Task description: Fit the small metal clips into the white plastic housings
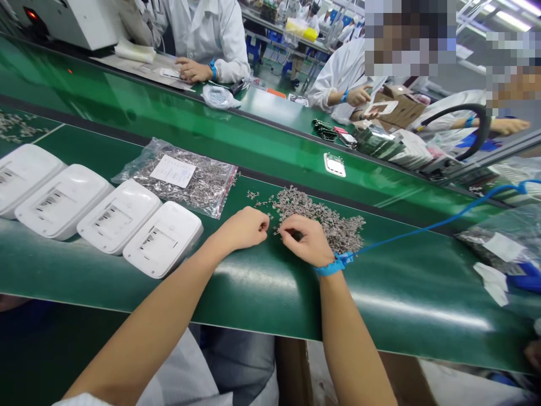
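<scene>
Lying just beyond both hands, the pile of small metal parts (327, 217) has its long axis slanting from far left to near right; the right hand (307, 239) is nearer, at the pile's close edge. The left hand (251, 227) rests near a few loose parts (253, 194) off the left end. The hands are apart, fingers curled; whether either pinches a part, I cannot tell. Beneath is a glossy green bench (262, 287), white housings (164, 239) to the left, co-workers in white coats (203, 34) across it
</scene>
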`<state>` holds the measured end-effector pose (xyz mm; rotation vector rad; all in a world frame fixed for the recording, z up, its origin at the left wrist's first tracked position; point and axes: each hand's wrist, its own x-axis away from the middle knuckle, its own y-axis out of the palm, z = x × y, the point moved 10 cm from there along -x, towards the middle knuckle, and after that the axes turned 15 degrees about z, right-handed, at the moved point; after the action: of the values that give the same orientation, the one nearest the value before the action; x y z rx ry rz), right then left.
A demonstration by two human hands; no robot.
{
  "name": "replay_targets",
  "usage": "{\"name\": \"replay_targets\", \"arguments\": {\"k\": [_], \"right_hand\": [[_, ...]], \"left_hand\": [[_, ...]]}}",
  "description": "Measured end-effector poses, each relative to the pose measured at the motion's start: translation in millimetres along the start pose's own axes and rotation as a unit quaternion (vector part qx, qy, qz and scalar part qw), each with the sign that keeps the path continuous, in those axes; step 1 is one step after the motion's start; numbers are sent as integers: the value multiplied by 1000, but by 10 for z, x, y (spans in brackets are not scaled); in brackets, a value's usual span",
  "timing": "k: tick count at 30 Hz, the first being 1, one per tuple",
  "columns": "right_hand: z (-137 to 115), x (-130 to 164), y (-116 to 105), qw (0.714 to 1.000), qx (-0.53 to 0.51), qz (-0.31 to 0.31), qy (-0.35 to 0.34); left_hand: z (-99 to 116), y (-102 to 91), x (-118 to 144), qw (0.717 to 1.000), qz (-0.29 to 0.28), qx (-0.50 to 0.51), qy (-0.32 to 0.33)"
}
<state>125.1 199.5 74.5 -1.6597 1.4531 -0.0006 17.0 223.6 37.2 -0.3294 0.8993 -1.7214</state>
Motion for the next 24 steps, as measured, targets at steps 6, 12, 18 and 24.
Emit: {"name": "replay_targets", "arguments": {"k": [6, 12, 18, 24], "right_hand": [[-65, 107, 221, 994, 36, -95, -47], [-54, 93, 152, 997, 36, -69, -28], [-161, 128, 264, 996, 32, -74, -45], [-228, 150, 318, 993, 36, -96, -59]], "left_hand": [[-203, -132, 7, 992, 31, -107, -57], [-184, -224, -2, 988, 65, -130, -49], [-185, -244, 24, 984, 58, -155, -60], [-196, -295, 13, 982, 85, -156, -71]]}}
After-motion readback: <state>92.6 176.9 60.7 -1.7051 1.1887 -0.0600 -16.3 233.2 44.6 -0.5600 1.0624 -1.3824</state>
